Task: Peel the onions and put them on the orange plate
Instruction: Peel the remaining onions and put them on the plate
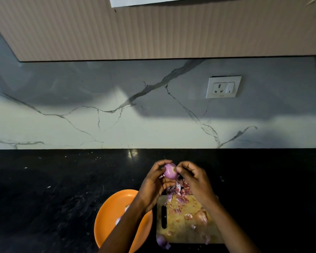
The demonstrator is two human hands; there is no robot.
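— Nearest the lens, at six o'clock, what do you count?

— Two forearms rising from the bottom edge. Under the left one sits one orange plate (109,212) on the black table (44,189); pale bits show on it beside the arm, at least two, though the arm hides most of them, so I cannot tell what they are.

— And right of the plate?

— One wooden cutting board (182,229) with a dark slot handle. One purple onion (161,241) lies at its near left corner, about seven o'clock of the board. One brownish, unpeeled onion (201,218) rests on the board toward three o'clock, partly behind the right forearm. Loose onion skins (179,196) are scattered over the board's far half; too many and too blurred to count.

— The hands?

— Above the far end of the board. The left hand (153,185) is curled round a third, peeled onion (170,171), cupping it from below and from nine o'clock. The right hand (193,178) pinches at that onion's three o'clock end with thumb and fingertip, the other fingers bent.

— Beyond them?

— More bare black table, then a white marble backsplash (98,125) with grey veins. One white wall socket (223,87) with a switch sits at about one o'clock. Above hangs a ribbed beige cabinet (153,30).
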